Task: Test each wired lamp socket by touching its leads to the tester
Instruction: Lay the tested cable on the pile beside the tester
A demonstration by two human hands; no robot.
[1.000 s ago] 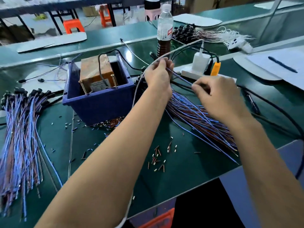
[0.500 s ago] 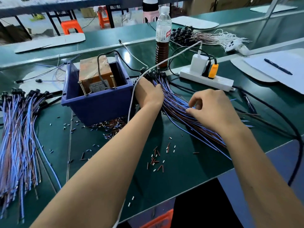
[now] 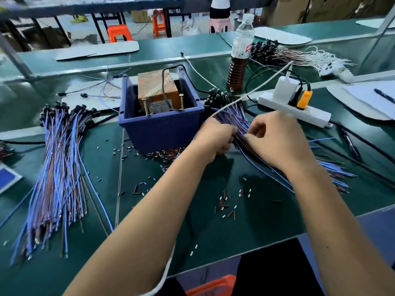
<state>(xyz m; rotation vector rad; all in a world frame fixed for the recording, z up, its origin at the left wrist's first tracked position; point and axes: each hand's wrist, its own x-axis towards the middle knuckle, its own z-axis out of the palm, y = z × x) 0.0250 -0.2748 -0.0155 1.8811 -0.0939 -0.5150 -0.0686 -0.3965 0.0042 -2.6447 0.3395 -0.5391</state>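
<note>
Both hands work the bundle of wired lamp sockets [image 3: 235, 116] at the blue bin's [image 3: 160, 129] three o'clock on the worktop [image 3: 245, 221]: left hand [image 3: 213, 139] curled around the leads, right hand [image 3: 275, 142] pinching some.

Green bench [image 3: 213, 231]: blue bin [image 3: 162, 129] at centre, wire bundles at 9 [image 3: 57, 167] and 3 [image 3: 241, 122], power strip [image 3: 299, 110] and bottle [image 3: 239, 58] at 1, sleeve scraps [image 3: 226, 204] at 6.

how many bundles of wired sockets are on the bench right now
3: one bundle at left, one bundle under both hands right of the blue bin, one far bundle behind the bottle. More may lie out of view.
</note>
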